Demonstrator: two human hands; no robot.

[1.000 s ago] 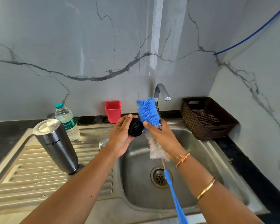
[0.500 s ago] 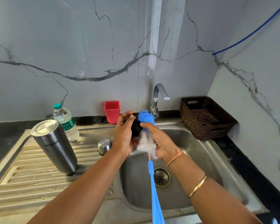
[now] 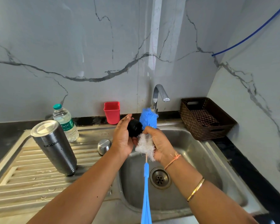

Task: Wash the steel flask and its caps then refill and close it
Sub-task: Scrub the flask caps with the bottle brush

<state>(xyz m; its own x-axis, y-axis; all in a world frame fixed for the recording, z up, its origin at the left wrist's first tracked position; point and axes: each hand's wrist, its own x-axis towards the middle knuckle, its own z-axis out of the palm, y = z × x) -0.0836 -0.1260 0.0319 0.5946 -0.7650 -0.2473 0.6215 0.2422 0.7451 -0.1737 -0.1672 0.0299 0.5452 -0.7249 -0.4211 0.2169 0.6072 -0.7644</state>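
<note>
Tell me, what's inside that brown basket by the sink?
Inside the brown basket lies a folded checked cloth. Anything under the cloth is covered, and the near wall hides the front of the basket's floor.

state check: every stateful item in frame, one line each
Steel flask: inverted on drainboard, uncapped.
Black inner cap: held in left hand.
Blue-and-white bottle brush: gripped by right hand, against cap.
Steel outer cap: on drainboard.
Curved steel tap: no flow visible.
Plastic water bottle: capped, upright.
</note>
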